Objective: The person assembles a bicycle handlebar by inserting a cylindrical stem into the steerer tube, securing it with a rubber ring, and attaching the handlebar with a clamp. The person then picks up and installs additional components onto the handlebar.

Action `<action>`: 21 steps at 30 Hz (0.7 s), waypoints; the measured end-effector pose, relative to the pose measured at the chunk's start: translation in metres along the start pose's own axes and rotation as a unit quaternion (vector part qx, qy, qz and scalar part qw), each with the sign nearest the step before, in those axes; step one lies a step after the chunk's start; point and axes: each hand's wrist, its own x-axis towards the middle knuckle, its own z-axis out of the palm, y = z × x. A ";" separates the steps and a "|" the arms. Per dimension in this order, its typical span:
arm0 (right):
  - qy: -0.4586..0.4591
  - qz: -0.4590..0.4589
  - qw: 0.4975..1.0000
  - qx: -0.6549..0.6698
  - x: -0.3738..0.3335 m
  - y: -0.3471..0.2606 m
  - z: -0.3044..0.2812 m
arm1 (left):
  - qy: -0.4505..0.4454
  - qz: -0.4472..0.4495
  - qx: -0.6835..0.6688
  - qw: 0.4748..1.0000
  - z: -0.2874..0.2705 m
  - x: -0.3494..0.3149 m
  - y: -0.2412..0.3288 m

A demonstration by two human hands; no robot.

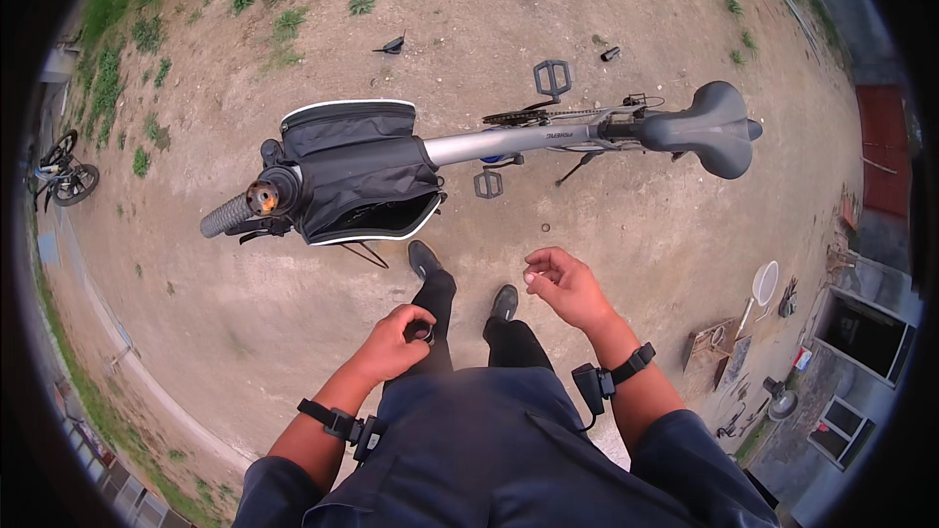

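Left hand (399, 337) curled around a small dark ring-like part (422, 332) — fingers closed on it, held in front of the person's waist. Right hand (562, 284) loosely curled, fingertips drawn together; cannot tell if anything is pinched. Bicycle (509, 142) stands on the dirt ground (245, 303) just ahead of the person's shoes — black frame bag (362, 171) near the handlebar grip (227, 215), grey saddle (709, 125) at the right end. Second bike (61, 171) at far left edge.
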 end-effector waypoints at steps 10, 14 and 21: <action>0.039 0.058 0.980 0.187 -0.051 0.158 -0.013 | -0.008 -0.133 0.032 0.990 0.069 0.095 -0.076; 0.073 0.116 0.951 0.276 -0.050 0.231 0.006 | 0.028 -0.062 0.237 0.969 0.073 0.156 -0.134; 0.148 0.138 0.882 0.426 -0.041 0.341 0.080 | 0.036 0.067 0.544 0.836 0.049 0.288 -0.217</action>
